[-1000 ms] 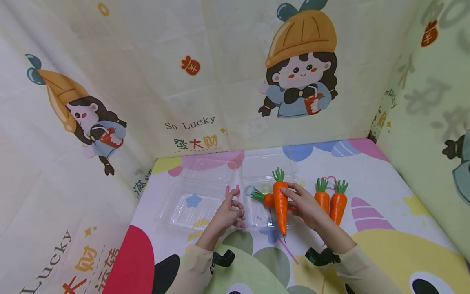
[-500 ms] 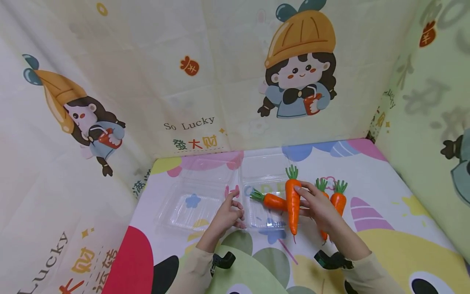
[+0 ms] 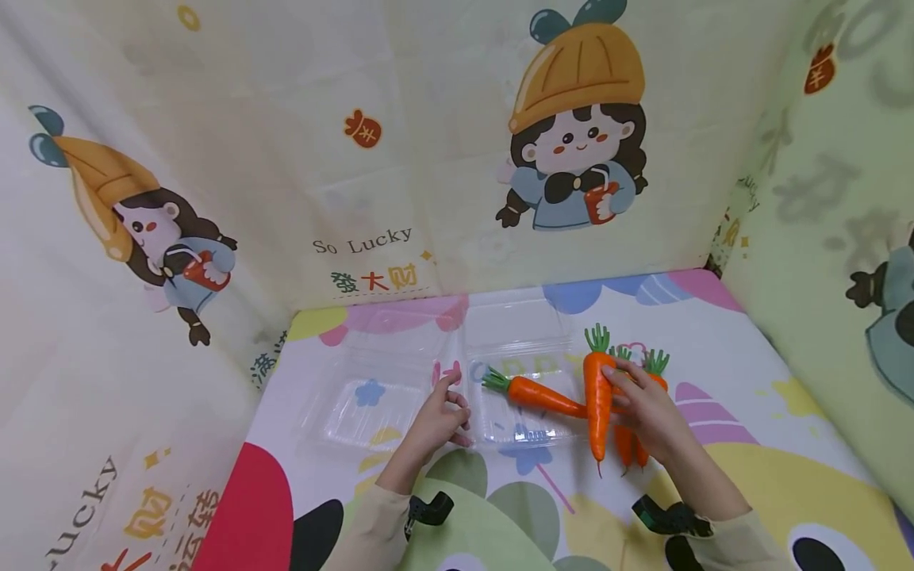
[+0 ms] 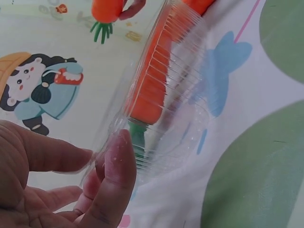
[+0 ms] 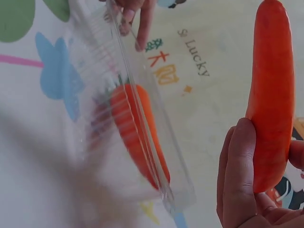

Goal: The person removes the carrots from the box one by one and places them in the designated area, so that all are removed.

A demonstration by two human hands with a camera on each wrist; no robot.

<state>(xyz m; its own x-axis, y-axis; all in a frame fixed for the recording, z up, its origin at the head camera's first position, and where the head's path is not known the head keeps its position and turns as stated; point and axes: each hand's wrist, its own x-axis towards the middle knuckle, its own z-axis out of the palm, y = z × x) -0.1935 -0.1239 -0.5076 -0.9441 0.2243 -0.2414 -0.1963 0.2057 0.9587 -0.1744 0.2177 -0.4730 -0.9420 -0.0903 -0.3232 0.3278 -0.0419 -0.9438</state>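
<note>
My right hand (image 3: 651, 412) grips an orange carrot (image 3: 596, 396) with green tops, held upright over the right edge of a clear plastic clamshell box (image 3: 493, 432). In the right wrist view, fingers and thumb wrap the carrot's thick end (image 5: 271, 142). Another carrot (image 3: 539, 395) lies aslant in the box, its top toward the left and its tip toward the right rim. My left hand (image 3: 434, 420) pinches the box's near-left rim between thumb and fingers, as the left wrist view shows. Two more carrots (image 3: 657, 381) lie on the table behind my right hand, partly hidden.
A second clear clamshell box (image 3: 343, 412) stands open to the left, beside the first. Both raised lids (image 3: 514, 321) lie back toward the rear curtain (image 3: 428, 174). A printed cloth (image 3: 528, 507) covers the table.
My right hand has moved right with its carrot, from above the box's middle to its right edge, uncovering the carrot lying inside. The left hand stays at the rim.
</note>
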